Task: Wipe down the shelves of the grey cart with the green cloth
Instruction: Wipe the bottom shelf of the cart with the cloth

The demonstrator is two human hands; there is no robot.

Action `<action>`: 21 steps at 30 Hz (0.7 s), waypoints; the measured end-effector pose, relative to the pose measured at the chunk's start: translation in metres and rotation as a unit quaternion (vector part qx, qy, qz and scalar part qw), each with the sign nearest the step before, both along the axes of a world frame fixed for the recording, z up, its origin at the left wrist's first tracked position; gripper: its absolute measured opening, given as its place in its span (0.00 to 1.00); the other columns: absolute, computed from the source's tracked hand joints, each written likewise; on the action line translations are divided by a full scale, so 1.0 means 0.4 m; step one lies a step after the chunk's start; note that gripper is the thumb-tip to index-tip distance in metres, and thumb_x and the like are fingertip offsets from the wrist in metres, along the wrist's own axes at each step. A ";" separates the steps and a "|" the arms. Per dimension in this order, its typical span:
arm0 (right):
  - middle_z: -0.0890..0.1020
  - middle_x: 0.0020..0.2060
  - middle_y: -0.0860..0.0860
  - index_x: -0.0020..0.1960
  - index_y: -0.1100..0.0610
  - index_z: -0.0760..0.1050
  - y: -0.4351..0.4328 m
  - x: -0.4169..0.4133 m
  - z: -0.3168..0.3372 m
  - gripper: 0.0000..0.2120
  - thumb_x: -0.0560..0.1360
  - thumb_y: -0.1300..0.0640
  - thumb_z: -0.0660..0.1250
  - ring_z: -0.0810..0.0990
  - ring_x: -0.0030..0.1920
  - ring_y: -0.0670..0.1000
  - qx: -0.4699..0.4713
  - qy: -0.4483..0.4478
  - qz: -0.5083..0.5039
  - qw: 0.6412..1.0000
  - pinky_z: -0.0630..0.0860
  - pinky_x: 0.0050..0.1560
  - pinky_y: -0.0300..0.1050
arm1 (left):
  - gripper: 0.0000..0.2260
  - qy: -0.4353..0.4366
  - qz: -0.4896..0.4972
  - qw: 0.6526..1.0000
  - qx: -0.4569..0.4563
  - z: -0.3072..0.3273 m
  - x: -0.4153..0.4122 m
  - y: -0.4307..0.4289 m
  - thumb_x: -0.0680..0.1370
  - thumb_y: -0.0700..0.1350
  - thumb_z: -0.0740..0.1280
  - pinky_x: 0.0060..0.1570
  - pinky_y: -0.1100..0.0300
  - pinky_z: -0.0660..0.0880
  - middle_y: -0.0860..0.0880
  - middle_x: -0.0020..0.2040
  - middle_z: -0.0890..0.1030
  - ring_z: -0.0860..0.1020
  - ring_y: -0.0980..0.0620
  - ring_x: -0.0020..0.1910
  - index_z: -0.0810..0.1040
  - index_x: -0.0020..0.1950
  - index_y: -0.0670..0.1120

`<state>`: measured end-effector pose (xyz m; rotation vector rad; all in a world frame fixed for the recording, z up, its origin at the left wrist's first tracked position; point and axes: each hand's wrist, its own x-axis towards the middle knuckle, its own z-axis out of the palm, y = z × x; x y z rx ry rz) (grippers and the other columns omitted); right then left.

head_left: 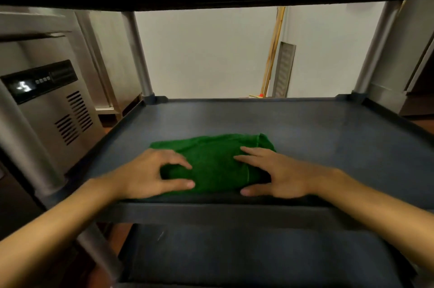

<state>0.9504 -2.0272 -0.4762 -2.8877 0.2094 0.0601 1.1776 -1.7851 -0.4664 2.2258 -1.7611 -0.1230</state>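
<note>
Right now your left hand point(150, 175) pinches the left end of the folded green cloth point(211, 163) between curled fingers and thumb. Your right hand point(277, 175) lies flat on its right end, fingers straight. The cloth sits near the front edge of the grey cart's middle shelf point(328, 137).

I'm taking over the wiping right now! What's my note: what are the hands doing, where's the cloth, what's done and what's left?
Hands: the left hand grips the left end of the green cloth, fingers curled. The right hand lies on its right end, fingers fairly straight.
Things: the cloth lies folded on the middle shelf of the grey cart, near the front edge.
Done: the picture does not show which shelves are already wiped.
Left: probably wipe across the middle shelf, then the lower shelf.
</note>
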 end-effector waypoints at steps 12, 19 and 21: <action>0.81 0.51 0.36 0.57 0.40 0.77 0.010 -0.140 0.073 0.09 0.81 0.51 0.63 0.79 0.53 0.38 0.080 -0.039 0.040 0.995 0.75 0.56 0.39 | 0.21 0.007 -0.064 0.997 -0.047 0.019 -0.096 0.073 0.82 0.65 0.53 0.46 0.56 0.73 0.55 0.39 0.79 0.79 0.57 0.40 0.77 0.46 0.51; 0.85 0.49 0.43 0.54 0.50 0.82 -0.029 -0.200 0.183 0.09 0.79 0.51 0.64 0.83 0.51 0.42 0.178 -0.040 0.006 0.983 0.77 0.56 0.40 | 0.23 0.042 -0.073 0.996 0.022 0.075 -0.129 0.019 0.74 0.76 0.57 0.42 0.52 0.75 0.55 0.41 0.77 0.77 0.55 0.40 0.70 0.49 0.57; 0.86 0.47 0.49 0.51 0.53 0.82 -0.074 -0.189 0.213 0.09 0.79 0.53 0.64 0.85 0.50 0.49 0.222 -0.073 -0.026 0.972 0.79 0.55 0.43 | 0.22 0.022 -0.068 0.996 0.055 0.096 -0.116 -0.026 0.72 0.74 0.64 0.45 0.51 0.77 0.55 0.43 0.79 0.78 0.57 0.43 0.69 0.51 0.58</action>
